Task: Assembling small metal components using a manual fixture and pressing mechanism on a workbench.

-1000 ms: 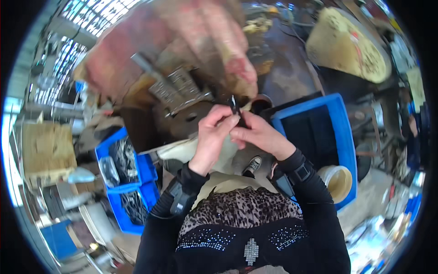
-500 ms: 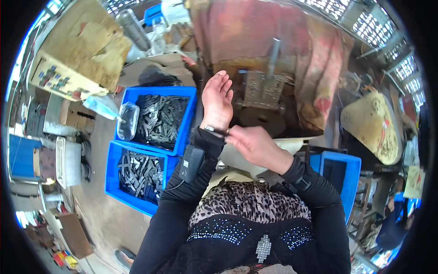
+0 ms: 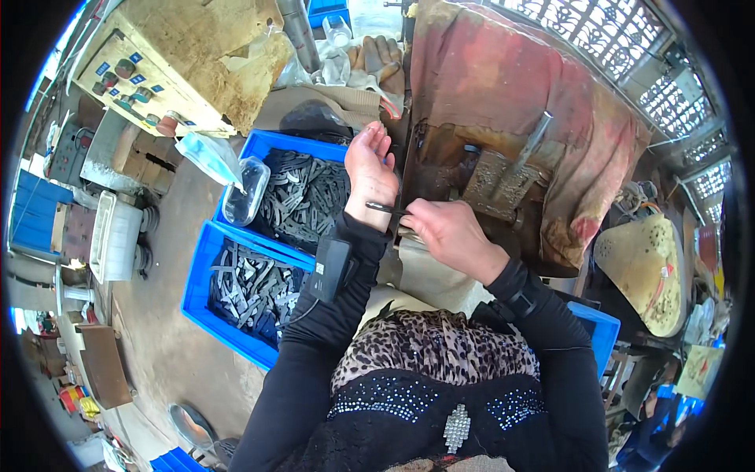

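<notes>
My left hand (image 3: 371, 167) is raised with the palm turned up, its fingers loosely bent and apart, nothing in it. Around its bare wrist, just above the black sleeve cuff, runs a thin dark wrist strap (image 3: 379, 207). My right hand (image 3: 452, 234) reaches across and pinches the strap's end between thumb and fingers at the inner side of that wrist. The fingertips partly hide the strap's end. A small black box-shaped device (image 3: 331, 270) with a cable sits on my left forearm. A dark band (image 3: 521, 302) circles my right forearm.
Two blue bins (image 3: 206, 311) of dark flat metal pieces stand at the left, with a clear plastic container (image 3: 244, 191) on the far one's edge. A machine with a metal rod (image 3: 535, 141) and red cloth (image 3: 472, 67) is ahead. A control box (image 3: 181, 71) stands far left.
The view has turned, shifting the machine and control box rightward. Both hands stay together at my left wrist; the strap now shows as a dark line stretched toward my right fingers.
</notes>
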Action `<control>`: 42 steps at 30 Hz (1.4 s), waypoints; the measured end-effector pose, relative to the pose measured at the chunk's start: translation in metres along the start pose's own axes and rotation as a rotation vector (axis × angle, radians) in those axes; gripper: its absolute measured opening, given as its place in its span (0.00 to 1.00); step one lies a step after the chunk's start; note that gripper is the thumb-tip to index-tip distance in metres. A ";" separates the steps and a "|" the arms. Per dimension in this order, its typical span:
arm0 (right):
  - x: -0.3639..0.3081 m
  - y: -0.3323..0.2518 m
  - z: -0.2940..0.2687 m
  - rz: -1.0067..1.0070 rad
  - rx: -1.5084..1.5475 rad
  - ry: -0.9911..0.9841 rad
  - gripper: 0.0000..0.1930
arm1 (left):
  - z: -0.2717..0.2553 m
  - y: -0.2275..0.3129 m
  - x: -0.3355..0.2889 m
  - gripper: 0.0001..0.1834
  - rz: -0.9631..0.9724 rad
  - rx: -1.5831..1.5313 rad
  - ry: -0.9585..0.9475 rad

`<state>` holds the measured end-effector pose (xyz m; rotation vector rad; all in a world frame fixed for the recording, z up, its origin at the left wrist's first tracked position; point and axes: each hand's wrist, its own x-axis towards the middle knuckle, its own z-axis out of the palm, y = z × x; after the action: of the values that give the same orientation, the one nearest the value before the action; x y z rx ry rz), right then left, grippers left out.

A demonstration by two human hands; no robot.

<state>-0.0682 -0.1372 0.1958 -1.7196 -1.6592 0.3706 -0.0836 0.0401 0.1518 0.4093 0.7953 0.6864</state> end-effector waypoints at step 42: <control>-0.094 0.059 -0.009 0.105 0.112 0.234 0.11 | 0.042 -0.127 -0.003 0.08 0.156 0.499 0.086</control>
<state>-0.0308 -0.2257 0.1391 -1.7000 -1.3600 0.2928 -0.0015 -0.0559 0.1077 0.9059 1.0248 0.6488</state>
